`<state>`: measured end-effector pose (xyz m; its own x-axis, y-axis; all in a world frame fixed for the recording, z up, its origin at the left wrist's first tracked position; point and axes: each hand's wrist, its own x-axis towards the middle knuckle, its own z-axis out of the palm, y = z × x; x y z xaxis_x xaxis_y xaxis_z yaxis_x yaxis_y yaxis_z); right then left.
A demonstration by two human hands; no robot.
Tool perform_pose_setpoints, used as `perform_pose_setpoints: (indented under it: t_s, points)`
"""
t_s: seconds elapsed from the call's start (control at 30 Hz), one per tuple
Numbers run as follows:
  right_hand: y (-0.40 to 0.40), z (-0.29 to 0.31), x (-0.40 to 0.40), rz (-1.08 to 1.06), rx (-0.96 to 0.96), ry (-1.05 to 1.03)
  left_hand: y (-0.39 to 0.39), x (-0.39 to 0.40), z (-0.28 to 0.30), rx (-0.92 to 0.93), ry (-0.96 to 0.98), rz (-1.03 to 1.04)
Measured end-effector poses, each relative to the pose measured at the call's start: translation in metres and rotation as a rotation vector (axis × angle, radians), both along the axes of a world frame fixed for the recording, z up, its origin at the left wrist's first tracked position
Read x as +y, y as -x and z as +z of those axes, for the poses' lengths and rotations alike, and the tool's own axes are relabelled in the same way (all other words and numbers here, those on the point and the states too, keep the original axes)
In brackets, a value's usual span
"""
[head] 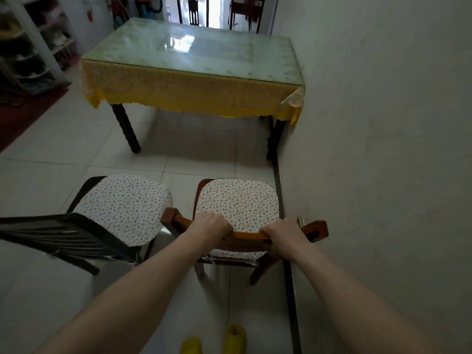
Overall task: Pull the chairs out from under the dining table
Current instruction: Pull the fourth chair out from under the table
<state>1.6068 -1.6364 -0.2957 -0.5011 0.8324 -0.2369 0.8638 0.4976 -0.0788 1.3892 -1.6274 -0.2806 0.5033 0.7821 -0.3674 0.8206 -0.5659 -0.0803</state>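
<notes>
Hands: left [210,226], right [283,232] clamped on brown chair [245,236] backrest | writing: unreadable

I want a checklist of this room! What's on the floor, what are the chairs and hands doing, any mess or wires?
Surface: white tiled floor, bare between the chairs and the dining table.
Job's things: brown wooden chair and black chair, both with speckled cushions, stand clear of the table, whose top is bare glass over a yellow cloth.
Clutter: nothing seen on the floor nearby.
Grippers: left hand and right hand both grip the brown chair's top rail.
Cables: nothing seen.
Surroundings: white wall right, shelving far left, yellow slippers below.
</notes>
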Motion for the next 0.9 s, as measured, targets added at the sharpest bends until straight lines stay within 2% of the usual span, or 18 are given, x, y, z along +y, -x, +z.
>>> perform_pose_setpoints:
  t_s: [0.63,0.9]
  points:
    - [0.006,-0.006,-0.042,-0.071,-0.032,0.013,0.008,-0.038,-0.006,-0.019,-0.018,-0.042]
    - [0.010,0.008,-0.039,-0.100,-0.062,0.126,0.008,-0.035,0.001,-0.032,0.047,-0.068]
